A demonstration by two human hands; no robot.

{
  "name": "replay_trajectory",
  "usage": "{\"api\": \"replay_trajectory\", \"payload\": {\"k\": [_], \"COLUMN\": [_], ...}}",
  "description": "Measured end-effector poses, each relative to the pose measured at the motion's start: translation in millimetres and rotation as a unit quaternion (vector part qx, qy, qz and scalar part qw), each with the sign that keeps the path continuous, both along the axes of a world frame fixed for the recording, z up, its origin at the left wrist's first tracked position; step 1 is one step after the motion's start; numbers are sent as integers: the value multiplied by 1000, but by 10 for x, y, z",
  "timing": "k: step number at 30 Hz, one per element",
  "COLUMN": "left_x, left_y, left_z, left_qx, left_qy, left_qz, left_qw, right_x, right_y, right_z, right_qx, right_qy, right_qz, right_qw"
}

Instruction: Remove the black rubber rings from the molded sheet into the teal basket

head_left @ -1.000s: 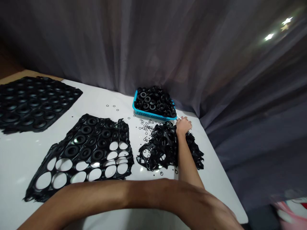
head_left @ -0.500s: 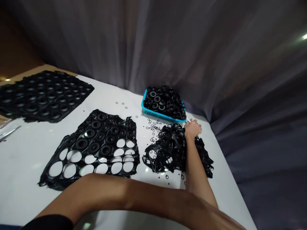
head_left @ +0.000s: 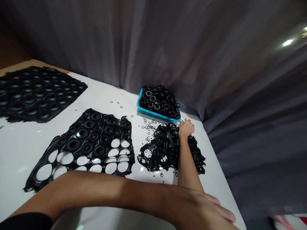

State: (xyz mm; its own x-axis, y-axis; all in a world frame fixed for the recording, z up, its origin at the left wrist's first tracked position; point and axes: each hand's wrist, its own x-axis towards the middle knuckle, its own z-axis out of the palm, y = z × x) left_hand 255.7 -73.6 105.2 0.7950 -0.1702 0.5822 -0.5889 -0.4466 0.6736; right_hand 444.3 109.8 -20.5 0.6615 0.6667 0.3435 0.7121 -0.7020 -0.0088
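My right hand (head_left: 185, 127) reaches far forward and rests on a crumpled heap of black rubber scrap (head_left: 163, 150), just in front of a blue basket (head_left: 153, 115) piled with black rubber rings (head_left: 159, 100). Its fingers are curled, and a thin white tip pokes out towards the basket. My left arm crosses over my right forearm along the near edge. My left hand (head_left: 206, 210) lies flat with fingers stretched out at the table's near right corner, holding nothing.
A black rubber sheet (head_left: 96, 140) with several round holes punched out lies at centre left on the white table (head_left: 21, 140). An unpunched sheet (head_left: 35, 95) lies at far left. Tiny loose O-rings (head_left: 148, 126) are scattered beside the basket. A grey curtain (head_left: 168, 48) hangs behind and to the right.
The view has shifted slightly. My left hand has come further into view at the lower right, fingers now showing. My right hand stays by the basket.
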Motion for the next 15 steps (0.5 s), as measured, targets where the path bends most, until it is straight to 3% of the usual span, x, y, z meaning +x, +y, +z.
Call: {"api": "replay_trajectory", "payload": {"k": [3, 4, 6, 9, 11, 13, 15], "left_x": [-472, -657, -1040, -1558, -1809, -1959, -2021], "left_y": [236, 339, 525, 680, 711, 719, 725], "left_z": [29, 34, 3, -167, -320, -446, -518], "left_qx": [-20, -80, -212, -457, -580, -673, -729], "left_qy": [8, 34, 102, 131, 89, 39, 5], "left_qz": [79, 121, 137, 140, 209, 223, 201], "left_qw": [997, 989, 962, 869, 782, 705, 654], "right_x": [12, 10, -10, -77, -119, -128, -103], "right_y": [-10, -14, -24, -47, -69, -102, -151], "right_z": [5, 12, 39, 120, 206, 317, 453], "right_qx": [2, 4, 13, 36, 55, 74, 97], "right_qy": [-5, -7, -11, -13, -12, -12, -16], "right_qz": [9, 12, 18, 29, 35, 38, 42], "right_qw": [1000, 1000, 1000, 999, 998, 996, 994]}}
